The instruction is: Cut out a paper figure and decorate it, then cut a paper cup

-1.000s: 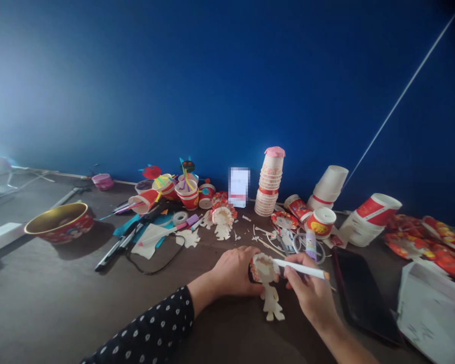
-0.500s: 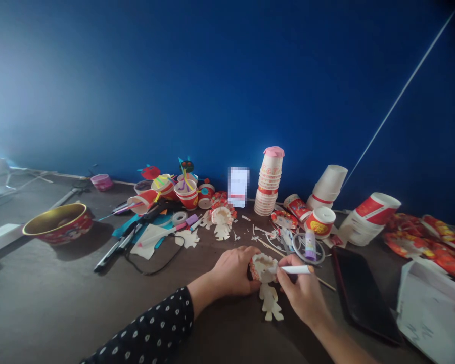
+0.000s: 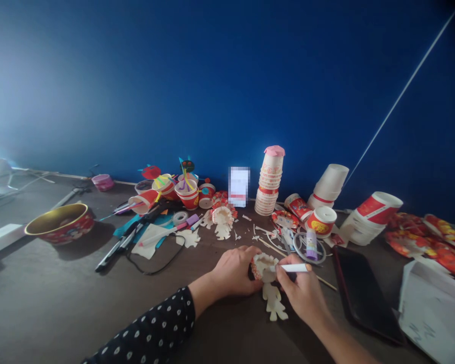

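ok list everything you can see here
paper-cup doll: one, cream and red, in left hand
marker: one, white with orange end, in right hand
paper-cup stack: one, white and red, back centre, pink top
bowl: one, red, gold inside, left
glue stick: one, purple, right of centre
tablet or phone: one, black, right
decorated cups: several, mostly red, back left
left hand: one, bare, black dotted sleeve
right hand: one, bare, beside the doll

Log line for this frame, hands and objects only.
left hand: holds paper-cup doll | right hand: holds white marker at doll | nearby: glue stick
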{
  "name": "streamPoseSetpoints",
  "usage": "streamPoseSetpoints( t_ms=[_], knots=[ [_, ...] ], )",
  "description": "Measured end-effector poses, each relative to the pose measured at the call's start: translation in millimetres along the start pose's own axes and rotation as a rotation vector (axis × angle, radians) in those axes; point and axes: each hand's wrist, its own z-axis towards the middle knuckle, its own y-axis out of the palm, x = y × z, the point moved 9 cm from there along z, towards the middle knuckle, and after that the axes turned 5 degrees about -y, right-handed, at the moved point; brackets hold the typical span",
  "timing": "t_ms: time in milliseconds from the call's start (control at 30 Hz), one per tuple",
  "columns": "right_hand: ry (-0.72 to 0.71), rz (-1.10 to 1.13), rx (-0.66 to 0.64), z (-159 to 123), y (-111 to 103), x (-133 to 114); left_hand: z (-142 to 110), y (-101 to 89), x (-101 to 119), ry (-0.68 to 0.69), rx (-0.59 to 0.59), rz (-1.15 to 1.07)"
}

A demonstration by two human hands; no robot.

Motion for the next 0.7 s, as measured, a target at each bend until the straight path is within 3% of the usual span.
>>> streamPoseSetpoints(
  t_ms=[700],
  knots=[
    [-0.026, -0.031, -0.009, 0.9, 0.3, -3.2, 0.4, 0.0, 0.6, 0.005, 0.002, 0.003]
  ],
)
